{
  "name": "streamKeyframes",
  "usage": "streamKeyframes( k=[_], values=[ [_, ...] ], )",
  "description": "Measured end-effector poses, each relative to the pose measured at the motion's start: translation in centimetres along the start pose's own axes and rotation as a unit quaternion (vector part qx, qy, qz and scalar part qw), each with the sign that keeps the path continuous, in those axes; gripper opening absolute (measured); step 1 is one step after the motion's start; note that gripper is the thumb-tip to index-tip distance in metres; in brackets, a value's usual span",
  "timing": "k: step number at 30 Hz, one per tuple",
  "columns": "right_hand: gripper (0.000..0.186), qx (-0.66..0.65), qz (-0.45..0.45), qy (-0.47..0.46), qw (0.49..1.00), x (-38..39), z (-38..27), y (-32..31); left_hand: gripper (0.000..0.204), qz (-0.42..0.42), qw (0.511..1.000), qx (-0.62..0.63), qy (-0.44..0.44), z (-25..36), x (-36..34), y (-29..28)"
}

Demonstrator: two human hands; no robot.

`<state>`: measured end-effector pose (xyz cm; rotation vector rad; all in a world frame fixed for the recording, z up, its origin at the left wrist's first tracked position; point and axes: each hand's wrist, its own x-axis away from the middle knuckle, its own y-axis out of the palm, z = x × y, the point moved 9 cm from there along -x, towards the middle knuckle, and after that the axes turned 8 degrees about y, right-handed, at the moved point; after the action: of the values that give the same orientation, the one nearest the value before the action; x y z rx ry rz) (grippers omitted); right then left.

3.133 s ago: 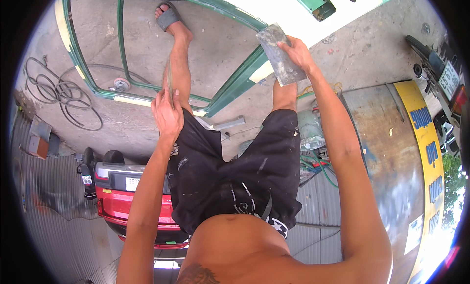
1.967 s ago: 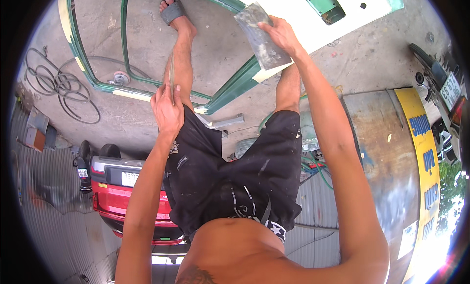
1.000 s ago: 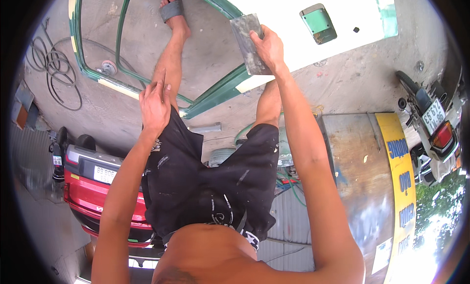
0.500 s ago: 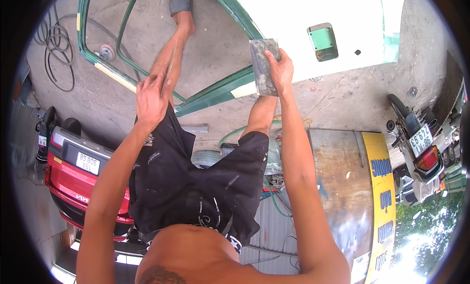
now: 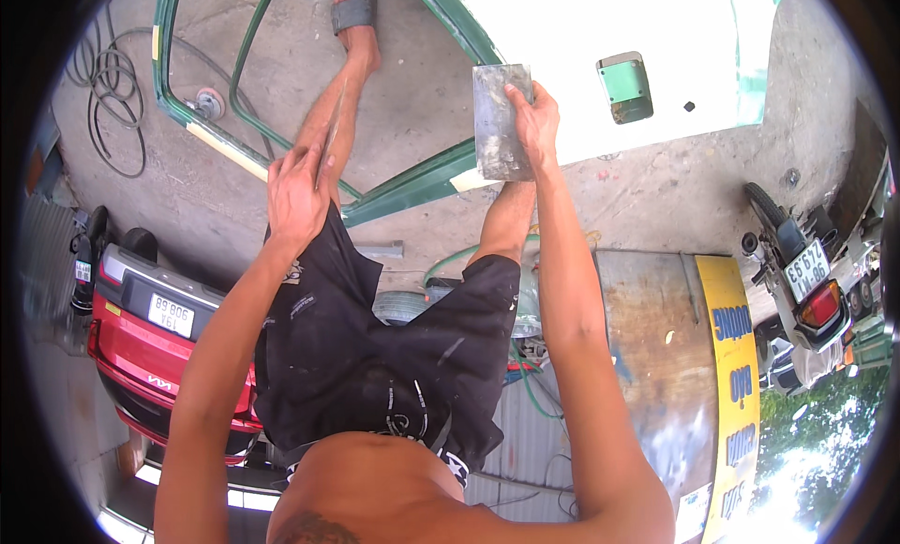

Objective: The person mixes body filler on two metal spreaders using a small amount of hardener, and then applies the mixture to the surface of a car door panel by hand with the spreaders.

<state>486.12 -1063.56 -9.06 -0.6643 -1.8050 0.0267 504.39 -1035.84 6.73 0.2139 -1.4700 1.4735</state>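
My right hand (image 5: 537,124) grips a flat, grey, smeared rectangular plate (image 5: 499,122) by its right edge, thumb on top. It is held up in front of the lower window frame of a vehicle door (image 5: 525,28), which has a white panel and green frame. My left hand (image 5: 298,199) is closed around a thin flat blade (image 5: 332,136), seen nearly edge-on, with the fingers stretched along it. That blade stands over my leg, near the green window frame (image 5: 412,182). Its far face is hidden.
Coiled hose (image 5: 111,94) lies on the concrete floor at far left, near a round sanding disc (image 5: 208,103). A red car (image 5: 159,356) stands at left. To the right are a wooden board (image 5: 656,356), a yellow sign (image 5: 733,375) and a motorbike (image 5: 808,281). My sandalled foot (image 5: 354,14) is inside the window opening.
The plate in my right hand has turned slightly to show more of its face and shifted a little up and left. My left hand keeps its hold on the blade. The view has shifted slightly.
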Motion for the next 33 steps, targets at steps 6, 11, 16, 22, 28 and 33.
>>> streamKeyframes(
  k=[6, 11, 16, 22, 28, 33],
  values=[
    [0.035, -0.047, 0.036, 0.02, 0.998, 1.5, 6.6, -3.0, 0.046, 0.001, 1.0, 0.01, 0.0, -0.5, 0.0, 0.2],
    [0.032, 0.037, 0.026, -0.015, 0.999, -0.3, 1.4, -1.1, 0.044, 0.016, 1.0, 0.006, 0.005, -0.9, 0.0, 0.4],
    [0.032, -0.029, 0.034, 0.012, 0.999, 0.7, 2.8, -0.8, 0.044, 0.033, 0.999, -0.019, 0.016, -1.5, 0.1, 0.5],
    [0.031, -0.026, 0.027, -0.025, 0.999, -0.9, -1.9, 1.0, 0.045, 0.037, 0.998, -0.028, 0.033, -1.3, -0.1, 0.5],
    [0.047, 0.235, -0.168, -0.285, 0.914, 0.2, -27.3, 16.3, 0.042, 0.022, 1.0, 0.003, 0.013, 1.0, -0.1, 0.0],
    [0.036, 0.389, -0.205, -0.373, 0.817, 6.6, -36.3, 16.3, 0.041, 0.031, 0.999, -0.014, 0.017, 0.1, 0.2, 0.8]
  ],
)
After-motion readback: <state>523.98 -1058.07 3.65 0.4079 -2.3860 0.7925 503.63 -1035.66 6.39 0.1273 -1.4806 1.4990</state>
